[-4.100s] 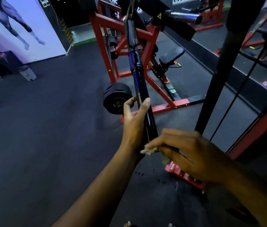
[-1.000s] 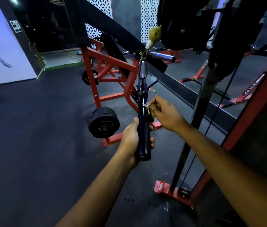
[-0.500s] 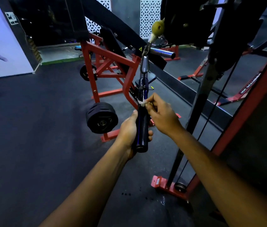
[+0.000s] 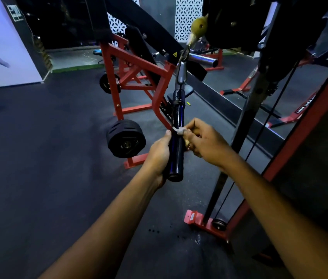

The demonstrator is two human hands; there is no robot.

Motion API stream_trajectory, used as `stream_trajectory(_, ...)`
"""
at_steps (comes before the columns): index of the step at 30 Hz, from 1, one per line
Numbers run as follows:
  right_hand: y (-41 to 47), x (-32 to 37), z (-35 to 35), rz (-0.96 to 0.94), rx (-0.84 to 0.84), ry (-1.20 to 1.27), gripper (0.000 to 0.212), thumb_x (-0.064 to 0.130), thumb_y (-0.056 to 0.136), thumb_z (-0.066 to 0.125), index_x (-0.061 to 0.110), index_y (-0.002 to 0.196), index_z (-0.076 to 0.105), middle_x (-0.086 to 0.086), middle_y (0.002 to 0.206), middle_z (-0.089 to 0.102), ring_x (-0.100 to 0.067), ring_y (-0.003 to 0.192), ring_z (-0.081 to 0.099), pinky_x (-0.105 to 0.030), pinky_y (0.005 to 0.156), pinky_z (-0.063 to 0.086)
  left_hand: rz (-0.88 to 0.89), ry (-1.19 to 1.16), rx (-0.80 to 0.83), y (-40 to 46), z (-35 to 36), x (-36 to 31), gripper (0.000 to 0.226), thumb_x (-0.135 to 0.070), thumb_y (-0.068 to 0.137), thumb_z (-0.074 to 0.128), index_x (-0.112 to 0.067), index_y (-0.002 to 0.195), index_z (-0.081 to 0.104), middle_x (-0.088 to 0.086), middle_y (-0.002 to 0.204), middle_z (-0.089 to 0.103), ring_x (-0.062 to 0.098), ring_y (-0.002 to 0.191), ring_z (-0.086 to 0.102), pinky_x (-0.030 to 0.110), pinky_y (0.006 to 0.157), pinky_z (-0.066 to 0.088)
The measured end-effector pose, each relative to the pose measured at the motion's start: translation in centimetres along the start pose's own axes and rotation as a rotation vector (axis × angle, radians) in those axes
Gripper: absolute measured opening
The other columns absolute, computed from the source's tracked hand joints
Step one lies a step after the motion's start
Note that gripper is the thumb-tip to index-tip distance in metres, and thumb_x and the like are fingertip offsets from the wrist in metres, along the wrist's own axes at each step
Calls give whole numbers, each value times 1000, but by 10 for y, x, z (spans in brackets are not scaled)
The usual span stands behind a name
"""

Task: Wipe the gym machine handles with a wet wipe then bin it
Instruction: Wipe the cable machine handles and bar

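Handle (image 4: 176,137): a dark, glossy bar hanging from a metal link (image 4: 181,74) on the cable; we judge it rigid and fairly heavy, but free to swing and twist on that link, so it needs steadying while wiped; the sheen suggests a slick surface, more so once wet.

Left hand (image 4: 158,156): curled round the lower part of the handle from the left, thumb up along the bar; its fingers are hidden behind the bar; the bar's butt end pokes out just below the palm; we think this low hold is the right place, as it leaves the upper length bare.

Wipe (image 4: 179,131): a small white wad, soft and limp, very light; we expect it to bunch or tear if dragged hard; best pinched close to the bar and pressed flat.

Right hand (image 4: 203,141): fingers and thumb closed in a pinch on the wipe, holding it against the right face of the handle just above the left thumb; the two hands are near, whether touching we cannot tell.

Bin: none identifiable with confidence; a pale object at the left edge is too cropped to name.
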State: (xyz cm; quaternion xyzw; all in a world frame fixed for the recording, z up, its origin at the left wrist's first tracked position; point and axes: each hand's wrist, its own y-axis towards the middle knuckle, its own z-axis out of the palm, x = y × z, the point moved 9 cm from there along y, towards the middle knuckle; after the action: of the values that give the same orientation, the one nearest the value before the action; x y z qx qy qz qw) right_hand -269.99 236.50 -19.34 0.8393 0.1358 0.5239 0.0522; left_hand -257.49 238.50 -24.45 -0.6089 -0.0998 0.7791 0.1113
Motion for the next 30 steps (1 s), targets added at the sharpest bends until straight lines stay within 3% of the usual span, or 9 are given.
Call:
stream_trajectory(2, -1, -2, 3, 86, -27, 62, 12, 18, 104, 53, 8, 104, 58, 9, 62, 57, -6, 53, 49, -21, 50, 39, 4, -2, -14, -2, 2, 0, 44, -45, 108, 42, -10, 112, 67, -1, 60, 70, 11, 49, 64, 29, 53, 50)
stream_trajectory(5, -22, 27, 10, -189, -42, -135, 6, 17, 103, 54, 11, 102, 56, 9, 75, 64, -2, 66, 61, -17, 58, 47, -12, -6, -27, -7, 2, -3, 39, -43, 108, 46, -11, 107, 67, -1, 56, 69, 10, 47, 64, 26, 46, 50)
stream_trajectory(7, -26, 18, 10, -174, 43, -85, 7, 17, 103, 55, 11, 101, 55, 12, 72, 64, -1, 63, 60, -17, 57, 45, -2, -12, -16, -8, 2, -4, 37, -41, 109, 43, -14, 100, 68, -2, 58, 70, 9, 49, 65, 25, 47, 50)
stream_trajectory(11, -12, 4, -3, -85, -113, -130, 5, 22, 102, 55, 20, 98, 55, 5, 75, 66, -6, 66, 62, -37, 62, 56, 7, -21, -18, -10, 8, -1, 41, -42, 109, 40, -11, 104, 67, -3, 60, 71, 8, 50, 65, 25, 50, 50)
stream_trajectory(14, -33, 31, 8, -317, -109, -231, 7, 15, 104, 53, 9, 105, 57, 13, 76, 58, 2, 72, 62, -12, 61, 48, 10, -37, -35, -8, 6, -2, 43, -42, 108, 44, -7, 106, 68, 0, 58, 69, 11, 49, 64, 25, 48, 50)
stream_trajectory(20, -40, 24, 8, -156, -126, -225, 5, 19, 104, 52, 15, 102, 55, 10, 73, 57, 2, 63, 59, -11, 54, 44, -6, -60, -29, -7, 6, 5, 41, -42, 108, 44, -11, 94, 67, 1, 57, 67, 13, 50, 63, 27, 50, 50)
stream_trajectory(23, -62, 44, 24, -337, -131, -402, 9, 21, 104, 50, 14, 105, 55, 7, 76, 56, -5, 61, 58, -16, 50, 48, -38, -153, -1, -7, 7, 4, 38, -41, 107, 49, -12, 91, 68, -1, 57, 65, 11, 51, 63, 25, 51, 51)
stream_trajectory(26, -62, 29, 16, -205, -44, -191, 7, 18, 103, 53, 13, 102, 57, 10, 71, 61, -2, 62, 61, -16, 52, 47, -23, -128, 13, -6, 5, 6, 42, -43, 108, 44, -9, 93, 65, 3, 55, 61, 16, 47, 58, 26, 45, 48)
stream_trajectory(30, -66, 37, 21, -205, -190, -218, 7, 21, 102, 54, 16, 98, 56, 10, 74, 63, -2, 66, 63, -13, 52, 47, -56, -170, -41, -5, 4, 7, 43, -42, 106, 50, -7, 87, 68, 4, 57, 65, 14, 47, 63, 23, 46, 49)
